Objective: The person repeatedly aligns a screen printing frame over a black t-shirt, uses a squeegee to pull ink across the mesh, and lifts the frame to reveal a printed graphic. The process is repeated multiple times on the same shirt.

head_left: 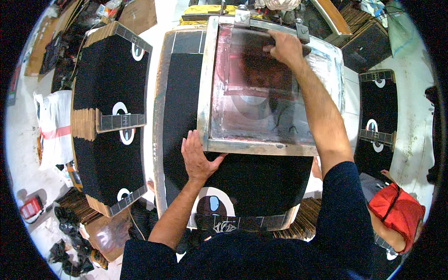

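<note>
A framed printing screen (205, 88), with a translucent, red-stained mesh, lies over the upper part of a black board (261, 177) printed with a white ring and blue shape. My left hand (198, 158) has its fingers spread at the screen's lower left corner, resting against the board and frame edge. My right hand (284, 49) is at the top of the screen, fingers curled on a dark bar that they partly hide. Metal clamps (303, 31) sit on the screen's top edge.
Stacks of similar printed black boards (107, 163) (375, 102) stand left and right. A white sack (53, 116), piles of cardboard (364, 42) and black bags (67, 219) surround the work spot. At lower right is a person in red (394, 210).
</note>
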The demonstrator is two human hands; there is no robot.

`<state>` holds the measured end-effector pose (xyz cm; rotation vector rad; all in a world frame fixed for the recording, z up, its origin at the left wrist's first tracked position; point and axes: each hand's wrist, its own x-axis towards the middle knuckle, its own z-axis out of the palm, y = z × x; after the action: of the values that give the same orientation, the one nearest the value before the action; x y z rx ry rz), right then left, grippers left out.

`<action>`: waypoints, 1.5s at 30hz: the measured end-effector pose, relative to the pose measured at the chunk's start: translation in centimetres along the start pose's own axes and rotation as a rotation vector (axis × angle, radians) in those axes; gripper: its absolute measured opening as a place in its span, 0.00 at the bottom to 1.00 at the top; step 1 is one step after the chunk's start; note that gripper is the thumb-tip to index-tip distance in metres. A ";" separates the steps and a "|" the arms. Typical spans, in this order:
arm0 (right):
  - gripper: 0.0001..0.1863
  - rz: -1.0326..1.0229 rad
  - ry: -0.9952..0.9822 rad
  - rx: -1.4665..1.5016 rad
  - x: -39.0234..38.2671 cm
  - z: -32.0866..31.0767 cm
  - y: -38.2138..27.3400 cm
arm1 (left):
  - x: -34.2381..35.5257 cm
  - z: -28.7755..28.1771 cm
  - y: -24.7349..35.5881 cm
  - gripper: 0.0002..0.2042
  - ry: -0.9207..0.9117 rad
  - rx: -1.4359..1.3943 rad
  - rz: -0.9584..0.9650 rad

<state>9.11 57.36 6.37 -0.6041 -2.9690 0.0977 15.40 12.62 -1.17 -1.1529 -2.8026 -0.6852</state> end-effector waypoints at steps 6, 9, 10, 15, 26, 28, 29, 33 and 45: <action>0.25 0.064 0.199 -0.148 -4.6 1.4 -3.1 | 0.1 -0.2 0.1 0.58 -0.006 0.011 0.013; 0.25 0.094 0.137 -0.039 -9.9 2.2 -5.0 | 0.1 -0.2 0.1 0.57 -0.006 -0.004 0.013; 0.23 0.037 0.254 -0.086 -9.9 2.2 -4.7 | 0.1 -0.2 0.1 0.57 -0.004 -0.002 0.010; 0.21 -0.054 0.309 -0.027 -3.3 1.0 -1.1 | 0.0 0.0 0.0 0.60 -0.029 0.010 -0.008; 0.22 -0.299 0.124 -0.015 0.5 2.3 -2.5 | -0.3 0.3 0.2 0.60 -0.011 0.034 0.003; 0.21 -0.362 0.095 -0.020 -1.1 1.8 -2.5 | -0.2 0.2 0.4 0.61 -0.037 0.027 -0.026; 0.20 -0.400 0.069 -0.020 -2.1 1.4 -2.5 | -0.1 0.2 0.4 0.60 -0.021 0.033 -0.011; 0.15 -0.266 0.189 -0.029 -8.4 0.4 -2.4 | -0.1 0.1 0.6 0.57 -0.010 0.035 -0.006; 0.08 -0.167 0.403 0.017 -7.1 1.7 -2.4 | -0.8 0.7 0.1 0.58 -0.034 0.079 -0.035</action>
<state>14.47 52.30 4.20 -0.3240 -2.6090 -0.0119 16.14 12.51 -1.93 -1.1150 -2.8561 -0.5575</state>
